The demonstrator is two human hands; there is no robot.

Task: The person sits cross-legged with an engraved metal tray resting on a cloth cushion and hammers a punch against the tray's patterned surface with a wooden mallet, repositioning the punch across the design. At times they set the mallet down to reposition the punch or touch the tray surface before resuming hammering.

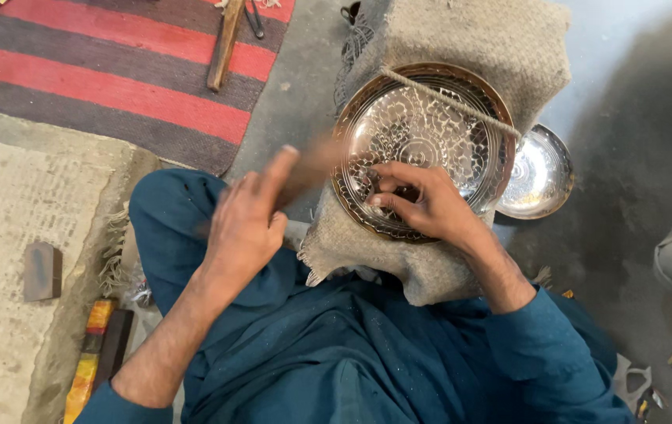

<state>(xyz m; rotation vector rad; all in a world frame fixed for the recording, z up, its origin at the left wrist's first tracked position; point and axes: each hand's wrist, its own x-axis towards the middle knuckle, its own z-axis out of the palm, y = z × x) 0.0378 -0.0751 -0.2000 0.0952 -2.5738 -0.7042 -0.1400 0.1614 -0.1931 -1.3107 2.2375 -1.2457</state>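
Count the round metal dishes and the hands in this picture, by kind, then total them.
Engraved round metal plate on the wool-wrapped block: 1
Plain shiny silver dish on the floor: 1
Hands, left hand and right hand: 2
Total: 4

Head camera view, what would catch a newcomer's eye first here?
The engraved metal plate at the centre, resting on a coarse cloth-covered block with a cord across it. The right hand presses on its lower edge, while the left hand swings a blurred tool beside it.
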